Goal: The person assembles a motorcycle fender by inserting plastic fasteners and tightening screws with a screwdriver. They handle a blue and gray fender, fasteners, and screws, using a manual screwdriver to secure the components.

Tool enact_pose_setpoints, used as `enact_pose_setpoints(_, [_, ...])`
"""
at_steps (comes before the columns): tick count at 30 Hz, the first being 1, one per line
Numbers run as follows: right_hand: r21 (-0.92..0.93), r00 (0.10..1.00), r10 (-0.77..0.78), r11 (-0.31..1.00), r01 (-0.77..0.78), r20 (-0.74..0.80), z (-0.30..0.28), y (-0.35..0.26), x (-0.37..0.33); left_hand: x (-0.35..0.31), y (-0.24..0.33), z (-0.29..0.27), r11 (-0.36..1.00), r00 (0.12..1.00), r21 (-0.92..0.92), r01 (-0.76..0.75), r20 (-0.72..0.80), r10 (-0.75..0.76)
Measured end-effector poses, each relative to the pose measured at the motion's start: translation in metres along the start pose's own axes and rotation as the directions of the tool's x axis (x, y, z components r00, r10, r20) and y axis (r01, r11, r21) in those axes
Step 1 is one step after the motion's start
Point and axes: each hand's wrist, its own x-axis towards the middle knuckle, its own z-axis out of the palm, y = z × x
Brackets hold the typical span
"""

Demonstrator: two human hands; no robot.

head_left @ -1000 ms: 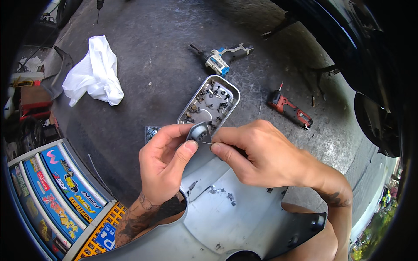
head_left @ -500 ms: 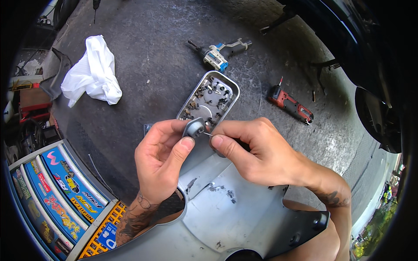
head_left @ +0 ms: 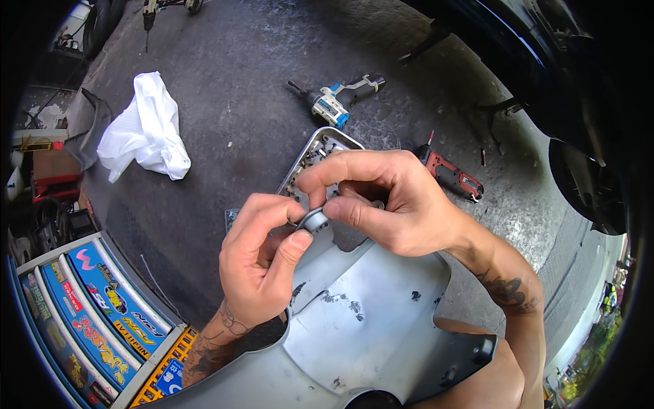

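My left hand (head_left: 255,262) pinches a small grey flanged part (head_left: 315,220) between thumb and fingers. Thumb and forefinger of my right hand (head_left: 402,208) close on its upper edge. A small round silvery piece (head_left: 377,204) shows within the curl of my right hand; I cannot make out what it belongs to. Below both hands a large silver-grey panel (head_left: 375,300), scuffed with dark marks, lies over my legs. Just beyond my hands is a metal tray (head_left: 315,142) of loose screws and fasteners, partly hidden by my right hand.
On the dark floor lie a blue-and-white power tool (head_left: 332,108), a red cordless tool (head_left: 455,176) and a crumpled white cloth or bag (head_left: 150,129). A stickered drawer cabinet (head_left: 102,307) stands at the left. A dark vehicle (head_left: 524,61) fills the upper right.
My right hand has moved up and over the small grey part; the thin metal piece it pinched is out of sight. The part has tilted in my left hand. The view has shifted slightly.
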Motion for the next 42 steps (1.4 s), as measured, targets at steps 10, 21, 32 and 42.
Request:
enact_pose_setpoints(10, [-0.272, 0.933, -0.359, 0.901, 0.338, -0.031, 0.009, 0.022, -0.007, 0.000, -0.015, 0.001, 0.990, 0.982, -0.095, 0.107, 0.169, -0.090])
enact_pose_setpoints(21, [-0.339, 0.961, -0.258, 0.917, 0.210, -0.103, -0.012, -0.058, 0.056, 0.097, -0.024, -0.045, 0.867, 0.904, -0.400, 0.296, 0.411, -0.120])
enact_pose_setpoints(32, [-0.419, 0.871, -0.308, 0.898, 0.133, -0.384, -0.054, -0.166, -0.055, 0.058, 0.072, -0.095, 0.977, 0.981, 0.186, 0.107, 0.140, -0.134])
enact_pose_setpoints(42, [-0.470, 0.961, 0.262, 0.862, -0.191, 0.090, 0.028, -0.059, -0.064, -0.053, 0.059, -0.032, 0.767, 0.644, 0.138, 0.627, 0.462, -0.610])
